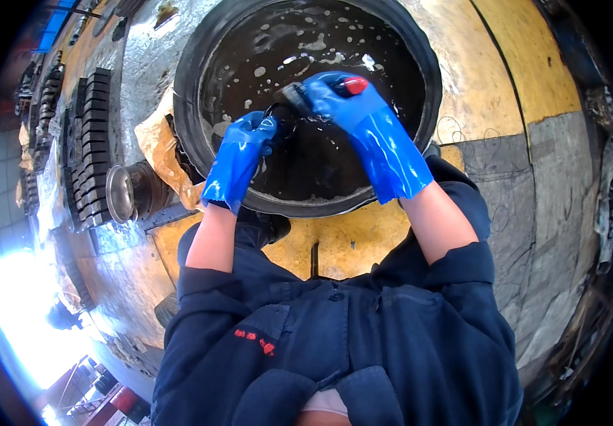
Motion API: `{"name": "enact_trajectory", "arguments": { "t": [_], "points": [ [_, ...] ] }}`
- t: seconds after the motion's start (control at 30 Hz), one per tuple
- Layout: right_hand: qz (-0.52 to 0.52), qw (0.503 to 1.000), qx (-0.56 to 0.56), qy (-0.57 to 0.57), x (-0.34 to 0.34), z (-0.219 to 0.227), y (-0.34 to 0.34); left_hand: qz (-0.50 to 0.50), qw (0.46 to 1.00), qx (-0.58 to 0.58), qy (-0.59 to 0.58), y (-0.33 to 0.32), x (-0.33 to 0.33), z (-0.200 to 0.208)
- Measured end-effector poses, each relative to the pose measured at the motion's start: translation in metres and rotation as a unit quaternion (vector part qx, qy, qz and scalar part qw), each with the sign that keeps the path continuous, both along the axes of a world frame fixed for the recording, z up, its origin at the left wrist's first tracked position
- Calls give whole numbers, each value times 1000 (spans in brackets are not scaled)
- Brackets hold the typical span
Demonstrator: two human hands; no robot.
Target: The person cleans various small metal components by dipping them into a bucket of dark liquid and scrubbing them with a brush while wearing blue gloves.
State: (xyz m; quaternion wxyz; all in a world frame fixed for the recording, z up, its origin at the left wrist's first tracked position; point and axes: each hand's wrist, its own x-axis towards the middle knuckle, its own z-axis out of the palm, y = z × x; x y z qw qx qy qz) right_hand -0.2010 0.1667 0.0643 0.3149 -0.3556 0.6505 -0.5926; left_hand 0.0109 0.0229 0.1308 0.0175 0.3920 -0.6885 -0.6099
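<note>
Both my hands wear long blue rubber gloves and are over a wide black tub [428,71] of dark liquid [317,174] with patches of foam. My left hand [248,138] is closed on a dark, wet, ring-like part [283,116], whose lower side blends into the liquid. In my right hand [342,103] is a brush [293,96]; its red handle end [354,85] sticks out of my fist. The brush head is at the upper edge of the dark part and seems to touch it. My fingers hide the middle of the brush.
Left of the tub lie crumpled brown paper [157,145] and a metal cylinder [123,193] with an open end. Farther left stands a row of dark ridged metal parts [93,145]. Grey sheets [494,184] cover the floor at right. My legs straddle the tub's near side.
</note>
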Motion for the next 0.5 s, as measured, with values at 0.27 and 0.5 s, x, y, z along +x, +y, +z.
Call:
{"name": "enact_trajectory", "arguments": {
  "t": [0.27,0.5],
  "points": [
    [-89,980,171,-53,30,29,1,-13,994,-107,-25,10,7,0],
    [8,935,159,316,43,44,21,-10,987,-146,-63,3,5,-3]
  ]
}}
